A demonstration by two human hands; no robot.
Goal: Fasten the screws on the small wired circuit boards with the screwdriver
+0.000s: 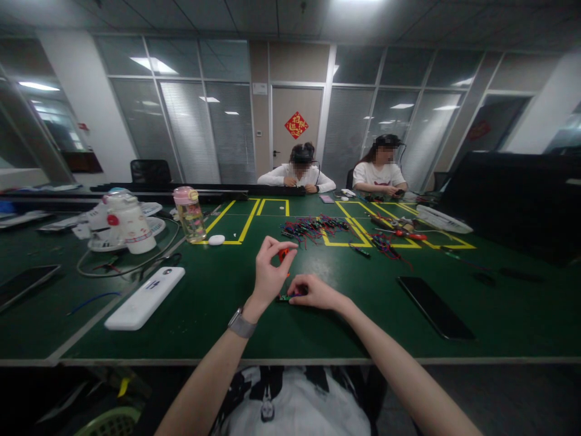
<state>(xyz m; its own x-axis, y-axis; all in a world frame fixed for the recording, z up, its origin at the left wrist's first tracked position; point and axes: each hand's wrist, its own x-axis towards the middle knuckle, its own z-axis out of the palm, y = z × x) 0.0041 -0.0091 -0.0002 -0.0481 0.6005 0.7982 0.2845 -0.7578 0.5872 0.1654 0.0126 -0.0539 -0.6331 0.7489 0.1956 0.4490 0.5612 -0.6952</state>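
My left hand (269,266) is raised a little over the table, thumb and index finger curled into a near-closed ring. Through that ring shows part of a red-orange object (284,254); the hand hides its shape, and what the fingertips pinch is too small to make out. Just below and to the right, my right hand (313,292) rests low on the table, its fingers closed on a small green circuit board (284,298) with thin wires. The board's left end sticks out toward my left wrist, while the fingers cover the rest.
Beyond my hands lies a pile of wired boards (315,226), with a smaller bundle (385,245) and a red-handled tool (411,235) to its right. A black phone (434,307) lies right; a white power bank (146,298) and bottles (189,215) stand left. Two people sit opposite.
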